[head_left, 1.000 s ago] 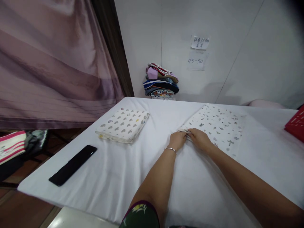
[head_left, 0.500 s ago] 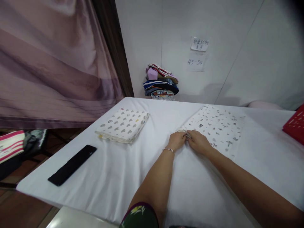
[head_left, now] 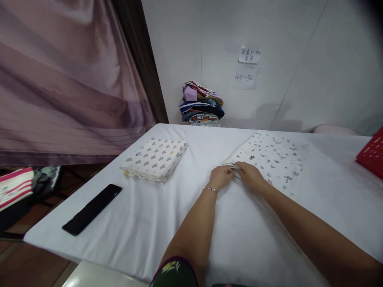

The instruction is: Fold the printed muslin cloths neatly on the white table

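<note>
A white cloth (head_left: 271,157) with small grey and dark prints lies folded on the right half of the table. Its near left corner is pinched by both my hands. My left hand (head_left: 220,177), with a bracelet at the wrist, closes on the edge from the left; its fingertips are partly hidden. Just beside it, my right hand (head_left: 249,175) grips the same edge, thumb and fingers together around the layers. To the left sits a folded white cloth with grey mouse-head prints (head_left: 155,158), apart from both hands.
A black phone (head_left: 92,209) lies on the white-covered table (head_left: 134,223) at the left. Stacked folded fabrics (head_left: 202,103) stand behind the far edge. A red item (head_left: 372,153) is at the right edge. A pink curtain (head_left: 66,79) hangs at the left.
My hands have drawn slightly apart at the cloth's corner, and more of its folded edge shows between them. The view has shifted a little.
</note>
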The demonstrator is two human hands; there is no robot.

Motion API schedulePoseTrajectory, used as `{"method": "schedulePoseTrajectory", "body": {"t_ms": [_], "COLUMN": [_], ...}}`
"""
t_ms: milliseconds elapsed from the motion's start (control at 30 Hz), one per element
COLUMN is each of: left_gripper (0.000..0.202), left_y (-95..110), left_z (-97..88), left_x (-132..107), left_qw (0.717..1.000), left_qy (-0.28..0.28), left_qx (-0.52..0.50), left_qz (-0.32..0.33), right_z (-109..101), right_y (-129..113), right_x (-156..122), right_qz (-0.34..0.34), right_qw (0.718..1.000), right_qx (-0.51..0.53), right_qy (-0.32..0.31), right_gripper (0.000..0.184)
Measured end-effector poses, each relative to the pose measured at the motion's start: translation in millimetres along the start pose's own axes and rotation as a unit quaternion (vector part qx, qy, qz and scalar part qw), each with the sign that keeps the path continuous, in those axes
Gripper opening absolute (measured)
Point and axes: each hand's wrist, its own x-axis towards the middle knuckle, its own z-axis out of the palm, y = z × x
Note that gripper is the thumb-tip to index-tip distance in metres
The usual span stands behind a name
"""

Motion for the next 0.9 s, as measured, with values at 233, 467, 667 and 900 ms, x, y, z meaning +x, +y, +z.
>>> {"method": "schedulePoseTrajectory", "body": {"t_ms": [233,467,667,900], "left_gripper": [0.026,0.021,0.025,0.027], "left_y": [4.3,5.9,3.1,3.4], "left_z": [3.6,5.6,10.1,7.9], "left_x": [-1.1,-0.8,1.1,2.1], "left_qw": [0.995,0.99,0.988,0.989], "left_qy": [-0.028,-0.036,-0.016,-0.001], "left_qx": [0.071,0.11,0.123,0.117], "left_qz": [0.062,0.081,0.087,0.086], "right_z": [-1.1,-1.0,-1.6,-3.8], "right_y": [0.1,0.1,0.4,-1.2], "right_x": [-1.2,0.4,-0.9,-0.4], "right_qz": [0.002,-0.001,0.002,0.006], "right_qw": [0.999,1.0,1.0,1.0], "right_qx": [0.032,0.013,0.011,0.001], "right_qy": [0.009,0.001,-0.002,-0.003], "right_gripper": [0.029,0.026,0.029,0.032]}}
